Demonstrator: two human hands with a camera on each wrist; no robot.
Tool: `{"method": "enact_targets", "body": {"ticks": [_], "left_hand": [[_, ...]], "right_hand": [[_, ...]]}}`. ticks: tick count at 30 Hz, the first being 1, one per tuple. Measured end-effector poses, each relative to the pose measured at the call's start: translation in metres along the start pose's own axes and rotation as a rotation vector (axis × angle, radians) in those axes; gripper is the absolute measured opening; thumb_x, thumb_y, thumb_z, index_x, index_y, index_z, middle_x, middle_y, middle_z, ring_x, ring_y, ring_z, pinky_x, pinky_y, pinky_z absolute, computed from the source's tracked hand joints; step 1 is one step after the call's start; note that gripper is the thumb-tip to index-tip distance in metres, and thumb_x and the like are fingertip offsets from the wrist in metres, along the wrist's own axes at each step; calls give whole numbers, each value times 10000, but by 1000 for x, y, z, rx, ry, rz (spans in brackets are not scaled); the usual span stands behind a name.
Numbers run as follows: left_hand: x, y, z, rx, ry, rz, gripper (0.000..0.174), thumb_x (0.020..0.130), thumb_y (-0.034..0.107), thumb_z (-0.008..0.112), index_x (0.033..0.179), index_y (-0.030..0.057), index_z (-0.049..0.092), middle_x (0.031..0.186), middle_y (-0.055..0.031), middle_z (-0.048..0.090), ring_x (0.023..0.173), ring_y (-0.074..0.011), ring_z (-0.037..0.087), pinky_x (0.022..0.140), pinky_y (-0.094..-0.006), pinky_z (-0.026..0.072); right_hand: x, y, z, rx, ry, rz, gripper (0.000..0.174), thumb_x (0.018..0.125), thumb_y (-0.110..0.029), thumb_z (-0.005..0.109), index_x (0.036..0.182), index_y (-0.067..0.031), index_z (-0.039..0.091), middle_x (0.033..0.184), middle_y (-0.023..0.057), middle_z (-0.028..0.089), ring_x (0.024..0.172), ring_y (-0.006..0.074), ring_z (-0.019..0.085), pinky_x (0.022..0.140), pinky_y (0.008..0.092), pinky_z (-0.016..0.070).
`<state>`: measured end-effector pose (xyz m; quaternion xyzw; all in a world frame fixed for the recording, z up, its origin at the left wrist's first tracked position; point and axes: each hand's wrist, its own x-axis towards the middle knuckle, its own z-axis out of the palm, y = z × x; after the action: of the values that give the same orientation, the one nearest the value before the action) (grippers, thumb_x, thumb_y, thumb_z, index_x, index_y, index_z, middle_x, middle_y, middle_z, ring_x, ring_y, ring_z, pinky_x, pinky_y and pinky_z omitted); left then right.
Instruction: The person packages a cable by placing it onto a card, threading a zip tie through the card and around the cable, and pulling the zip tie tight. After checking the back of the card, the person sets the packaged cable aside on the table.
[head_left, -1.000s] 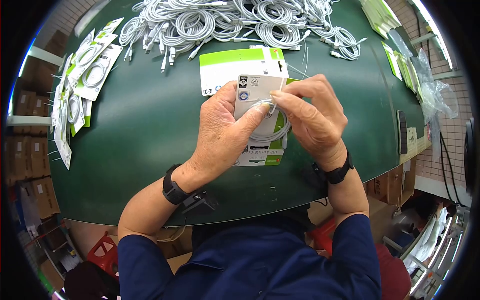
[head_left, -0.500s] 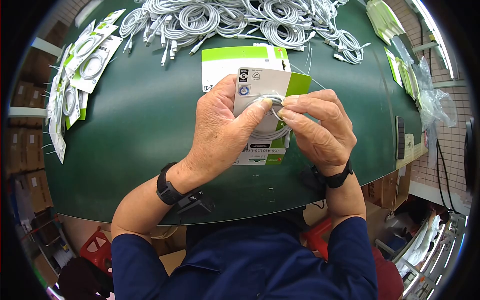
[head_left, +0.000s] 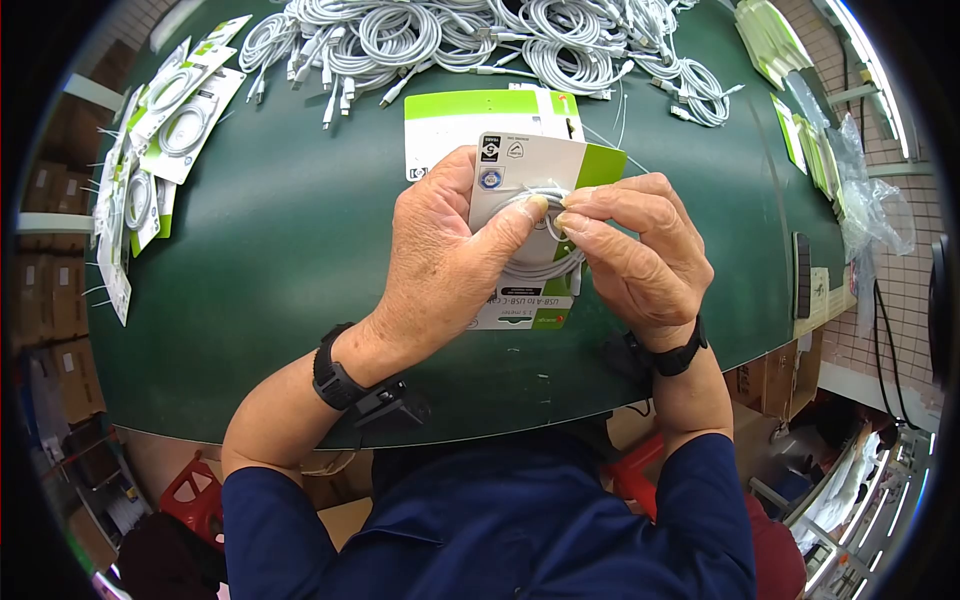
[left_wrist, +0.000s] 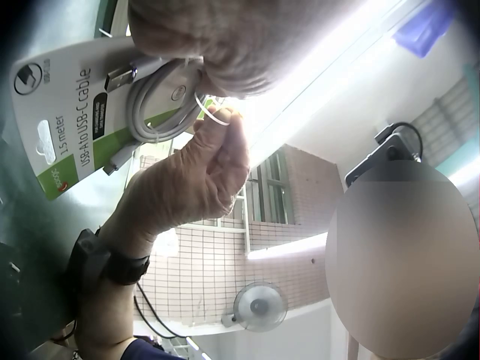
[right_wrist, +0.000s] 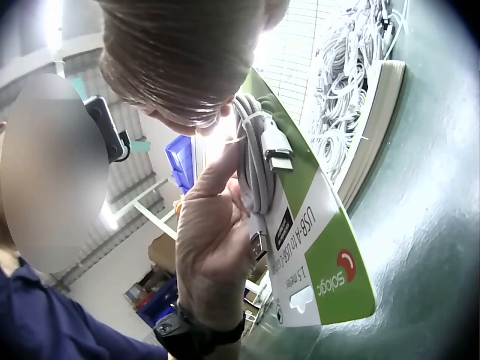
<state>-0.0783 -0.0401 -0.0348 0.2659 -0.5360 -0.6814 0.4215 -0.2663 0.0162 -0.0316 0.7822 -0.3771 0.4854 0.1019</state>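
My left hand (head_left: 435, 245) grips a white-and-green cardboard card (head_left: 550, 155) by its left side, thumb pressing on the coiled white USB cable (head_left: 545, 268) on its front. "USB-A to USB-C cable" is printed on the card, whose hang hole points toward my body. With thumb and fingertips, my right hand (head_left: 645, 250) pinches a thin white tie (left_wrist: 212, 112) at the coil, right beside the left thumb. The left wrist view shows the tie curving out from the coil. In the right wrist view, both cable plugs, including the metal USB plug (right_wrist: 259, 244), show beside the coil.
A stack of cards (head_left: 465, 110) lies behind the held one. Loose coiled cables (head_left: 400, 40) are heaped along the far side of the green table (head_left: 290, 230). Cards with cables (head_left: 180, 130) overlap at the left; more cards (head_left: 770, 45) and clear plastic (head_left: 870, 215) lie right.
My right hand has shifted a little right, and its fingertips have come down closer to the coil. More of the card's green corner shows. Over the last half second the hands barely move.
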Motion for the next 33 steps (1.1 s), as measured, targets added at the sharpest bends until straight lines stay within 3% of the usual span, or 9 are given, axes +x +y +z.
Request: {"method": "enact_targets", "body": {"ticks": [14, 17, 27, 33], "left_hand": [[0, -1, 0, 20, -2, 11, 261, 954, 46, 687, 1193, -43, 631, 1070, -113, 743, 941, -134, 711, 813, -290, 603], [-1, 1, -4, 70, -57, -36, 351, 989, 37, 671, 1315, -48, 572, 1214, -152, 715, 1072, -168, 704, 942, -317, 580], [-6, -4, -4, 171, -67, 29, 332, 978, 26, 687, 1288, -36, 586, 1180, -133, 726, 1073, -156, 696, 946, -315, 573], [-7, -4, 1, 52, -18, 23, 318, 935, -15, 686, 1240, -28, 598, 1134, -111, 720, 1024, -135, 685, 895, -306, 576]], "right_hand": [[2, 1, 1, 2, 3, -6, 430, 651, 55, 810, 1061, -71, 770, 981, 89, 739, 781, 227, 686, 646, 305, 577], [2, 2, 2, -5, 31, -3, 429, 655, 66, 821, 1058, -70, 762, 981, 89, 740, 778, 227, 685, 642, 306, 573], [8, 5, 4, 40, 7, 122, 370, 681, 100, 801, 1013, -54, 746, 909, 78, 749, 725, 242, 669, 600, 324, 541], [6, 6, 3, -12, 13, 11, 353, 685, 40, 821, 1018, -51, 748, 920, 79, 752, 688, 224, 658, 567, 321, 527]]}}
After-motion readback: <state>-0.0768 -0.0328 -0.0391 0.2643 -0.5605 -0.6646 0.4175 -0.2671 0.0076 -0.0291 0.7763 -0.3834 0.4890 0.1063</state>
